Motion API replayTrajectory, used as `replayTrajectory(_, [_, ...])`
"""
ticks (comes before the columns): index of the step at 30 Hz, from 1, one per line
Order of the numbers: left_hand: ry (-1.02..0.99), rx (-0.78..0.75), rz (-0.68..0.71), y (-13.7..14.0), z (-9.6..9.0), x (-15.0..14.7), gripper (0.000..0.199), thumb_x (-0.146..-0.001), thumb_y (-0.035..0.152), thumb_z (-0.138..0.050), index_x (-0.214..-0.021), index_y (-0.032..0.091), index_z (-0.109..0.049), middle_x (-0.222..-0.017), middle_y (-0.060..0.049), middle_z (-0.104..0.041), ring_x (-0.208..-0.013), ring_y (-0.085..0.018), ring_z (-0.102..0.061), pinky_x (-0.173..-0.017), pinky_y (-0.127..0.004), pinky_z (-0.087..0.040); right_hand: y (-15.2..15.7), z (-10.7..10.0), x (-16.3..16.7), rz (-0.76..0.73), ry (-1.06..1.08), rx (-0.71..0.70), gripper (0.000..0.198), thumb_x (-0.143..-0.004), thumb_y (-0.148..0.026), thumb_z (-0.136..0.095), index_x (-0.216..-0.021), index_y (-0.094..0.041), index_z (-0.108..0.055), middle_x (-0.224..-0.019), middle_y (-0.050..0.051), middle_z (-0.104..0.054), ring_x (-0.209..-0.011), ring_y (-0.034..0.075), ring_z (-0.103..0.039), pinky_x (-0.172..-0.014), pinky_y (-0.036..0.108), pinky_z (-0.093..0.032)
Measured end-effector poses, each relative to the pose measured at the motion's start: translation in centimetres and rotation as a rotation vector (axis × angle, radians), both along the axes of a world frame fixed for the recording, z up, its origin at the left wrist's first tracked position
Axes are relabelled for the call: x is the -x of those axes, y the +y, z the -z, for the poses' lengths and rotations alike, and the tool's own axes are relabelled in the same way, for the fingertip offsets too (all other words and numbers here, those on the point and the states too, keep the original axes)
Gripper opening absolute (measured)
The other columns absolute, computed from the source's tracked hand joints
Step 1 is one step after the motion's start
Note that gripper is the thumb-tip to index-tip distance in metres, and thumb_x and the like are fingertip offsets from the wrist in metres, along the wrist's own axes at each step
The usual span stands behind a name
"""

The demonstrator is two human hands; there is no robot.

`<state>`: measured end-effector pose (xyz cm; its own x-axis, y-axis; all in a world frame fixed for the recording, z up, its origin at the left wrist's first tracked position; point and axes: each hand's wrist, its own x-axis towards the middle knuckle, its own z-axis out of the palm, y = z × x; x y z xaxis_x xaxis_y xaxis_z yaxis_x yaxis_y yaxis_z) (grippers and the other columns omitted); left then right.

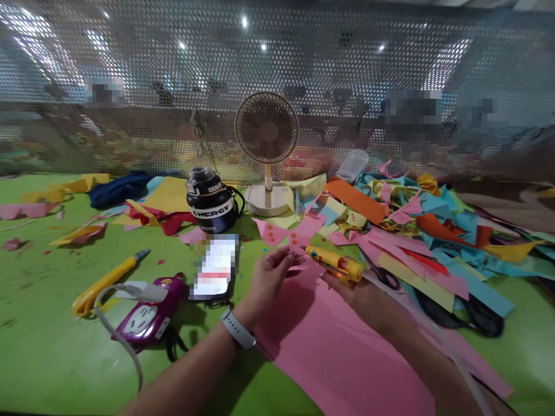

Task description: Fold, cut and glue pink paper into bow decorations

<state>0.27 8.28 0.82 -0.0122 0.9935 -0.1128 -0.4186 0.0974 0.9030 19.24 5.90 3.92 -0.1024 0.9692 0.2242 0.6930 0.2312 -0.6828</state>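
My right hand (359, 300) is wrapped round a yellow hot glue gun (333, 264), its nozzle pointing left towards my left hand. A long translucent stick or cord (405, 297) trails from its back end along my forearm. My left hand (271, 274), with a pale watch strap at the wrist, has its fingertips pinched at the lower edge of a small pink paper piece (306, 231) that bears orange-red dots. Beside it lies another dotted pink piece (269, 232). Under both hands spreads a large pink paper sheet (347, 346).
A desk fan (267, 130), a black bottle (212, 202) and a lit phone (214, 267) stand or lie ahead. Left are a yellow cutter knife (106, 283) and a purple power strip (147, 318). Paper scraps (407, 211) and black scissors (481, 315) cover the right.
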Motion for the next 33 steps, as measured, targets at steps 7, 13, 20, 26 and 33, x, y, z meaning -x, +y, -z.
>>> replayTrajectory(7, [0.014,-0.012,0.004,0.0,0.1,-0.1,0.047,-0.055,0.048,-0.086,-0.086,0.015,-0.072,-0.08,-0.006,-0.074,-0.073,-0.019,-0.07,-0.063,-0.027,-0.057,-0.3,-0.3,1.0,-0.134,0.182,0.011,0.025,-0.084,-0.044,-0.054,-0.088,-0.025,-0.069,-0.09,0.006,-0.073,-0.086,0.024,-0.069,-0.078,0.036,-0.057])
replayTrajectory(13, [0.051,-0.036,0.01,0.0,0.2,-0.2,0.049,-0.057,0.052,-0.084,-0.088,0.016,-0.072,-0.081,-0.007,-0.074,-0.073,-0.018,-0.069,-0.064,-0.028,-0.056,-0.4,-0.9,0.6,-0.141,0.151,-0.009,0.022,-0.082,-0.042,-0.055,-0.082,-0.023,-0.067,-0.088,0.007,-0.072,-0.079,0.023,-0.069,-0.074,0.035,-0.058])
replayTrajectory(20, [0.069,-0.054,0.017,0.0,0.3,-0.2,0.046,-0.062,0.049,-0.082,-0.093,0.016,-0.072,-0.083,-0.007,-0.074,-0.076,-0.02,-0.069,-0.066,-0.031,-0.057,-0.4,-1.3,0.6,-0.147,0.129,0.025,0.022,-0.084,-0.04,-0.054,-0.082,-0.024,-0.068,-0.083,0.007,-0.071,-0.074,0.022,-0.067,-0.07,0.034,-0.057])
replayTrajectory(26, [0.08,-0.061,0.031,-0.1,0.1,-0.1,0.044,-0.063,0.048,-0.082,-0.093,0.016,-0.073,-0.083,-0.008,-0.074,-0.076,-0.02,-0.069,-0.066,-0.03,-0.057,0.0,0.8,-0.8,-0.226,0.012,-0.029,0.025,-0.081,-0.035,-0.055,-0.097,-0.025,-0.072,-0.094,0.007,-0.072,-0.086,0.025,-0.067,-0.076,0.037,-0.056])
replayTrajectory(33, [0.076,-0.067,0.029,-0.2,0.1,-0.2,0.046,-0.063,0.05,-0.081,-0.093,0.017,-0.072,-0.082,-0.007,-0.073,-0.078,-0.02,-0.069,-0.066,-0.029,-0.057,0.2,1.1,-1.2,-0.233,-0.013,-0.026,0.029,-0.084,-0.037,-0.049,-0.097,-0.025,-0.072,-0.097,0.009,-0.072,-0.088,0.026,-0.068,-0.077,0.037,-0.056])
